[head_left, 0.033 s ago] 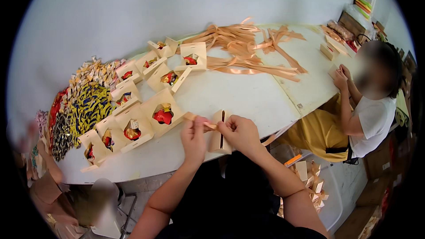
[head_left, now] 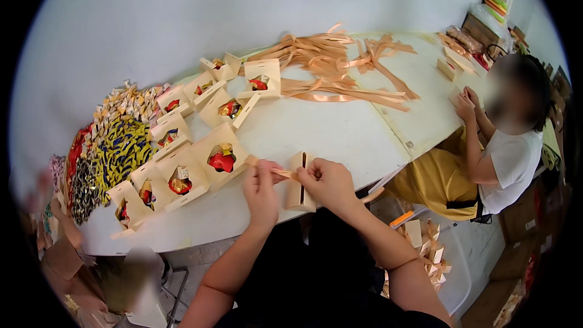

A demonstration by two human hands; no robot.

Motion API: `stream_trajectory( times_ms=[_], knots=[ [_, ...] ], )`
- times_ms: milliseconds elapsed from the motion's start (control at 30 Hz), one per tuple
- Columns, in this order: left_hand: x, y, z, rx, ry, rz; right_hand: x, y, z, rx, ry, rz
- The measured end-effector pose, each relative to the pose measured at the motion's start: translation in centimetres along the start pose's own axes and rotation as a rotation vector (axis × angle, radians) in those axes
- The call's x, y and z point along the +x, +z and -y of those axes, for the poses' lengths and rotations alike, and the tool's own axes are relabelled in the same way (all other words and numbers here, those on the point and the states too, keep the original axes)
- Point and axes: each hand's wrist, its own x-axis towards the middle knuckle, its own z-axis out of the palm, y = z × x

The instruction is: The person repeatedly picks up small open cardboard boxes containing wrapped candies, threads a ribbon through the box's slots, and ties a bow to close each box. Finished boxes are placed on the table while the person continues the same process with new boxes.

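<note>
In front of me a closed cream paper box (head_left: 296,199) with a dark slot along its top stands at the table's near edge. My left hand (head_left: 262,199), left of the box, is closed in a pinch on a peach satin ribbon (head_left: 283,174). My right hand (head_left: 333,183) is at the box's right side, its fingertips pinching the ribbon by the slot. The ribbon stretches short and taut between both hands. Another length of ribbon (head_left: 373,194) hangs past the table edge beside my right wrist. My right fingers hide part of the box top.
To the left stand several open boxes (head_left: 221,146) filled with wrapped sweets, beside heaps of wrapped sweets (head_left: 124,146). Loose ribbons (head_left: 322,54) lie at the back. A co-worker (head_left: 510,164) sits at the right; another person (head_left: 67,255) is at the left. Below right is a bin (head_left: 458,267) of finished-looking boxes.
My left hand has moved slightly left, away from the box, drawing the ribbon straighter. My right hand has hardly moved.
</note>
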Motion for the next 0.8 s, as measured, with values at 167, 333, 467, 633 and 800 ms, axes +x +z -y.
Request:
stream_trajectory(
  times_ms=[167,333,467,633,800],
  knots=[
    [0.1,0.5,-0.4,-0.177,-0.079,-0.004,0.0,0.2,0.0,-0.037,-0.065,-0.025],
    [-1.6,1.2,-0.5,-0.147,-0.214,0.159,-0.1,0.1,0.3,0.013,-0.051,-0.018],
    [-0.8,1.0,-0.7,-0.158,-0.117,0.115,0.2,0.2,0.3,0.016,-0.04,0.011],
    [1.6,3.0,0.6,-0.316,-0.08,0.259,0.8,0.6,-1.6,0.104,-0.061,0.073],
    [1.2,3.1,0.5,-0.217,-0.094,0.27,1.7,-1.5,-2.7,0.57,0.088,0.434]
  ],
)
